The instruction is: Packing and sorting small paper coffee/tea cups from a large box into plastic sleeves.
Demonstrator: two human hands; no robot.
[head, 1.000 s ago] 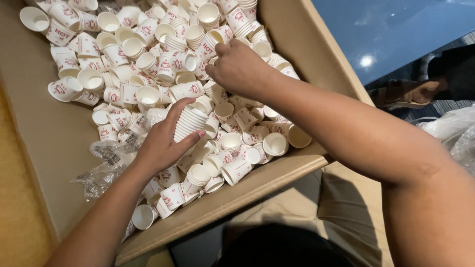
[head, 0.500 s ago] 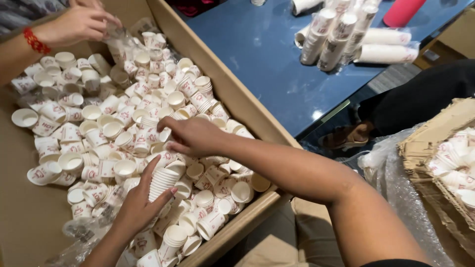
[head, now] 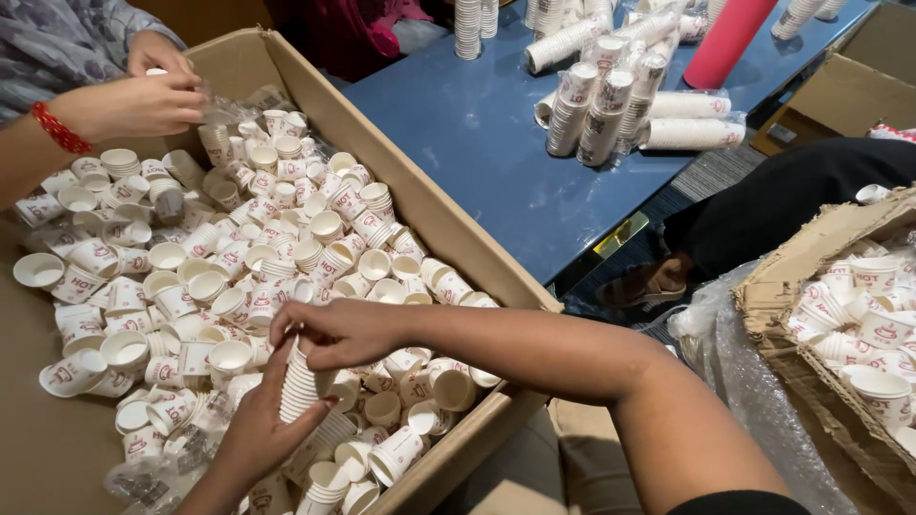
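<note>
Lower centre of frame: left hand (head: 260,431) cups a stack of small paper cups (head: 300,384) from below, fingers wrapped round it, stack approx upright. Right hand (head: 336,331) sits on the stack's top, fingertips pinching the top rim. Both are over a big cardboard box (head: 448,224) filled w/ loose cups (head: 219,277), white w/ red print. Upper left: another person's hands (head: 143,95), red wristband, at the box's far end. Upper right: blue table (head: 496,143) w/ sleeved cup stacks (head: 611,105). Right edge: 2nd box (head: 792,286) w/ more cups.

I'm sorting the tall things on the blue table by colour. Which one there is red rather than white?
The plain red cylinder standing at the table's far right edge; the stacks of cups beside it are all white with printing.
</note>
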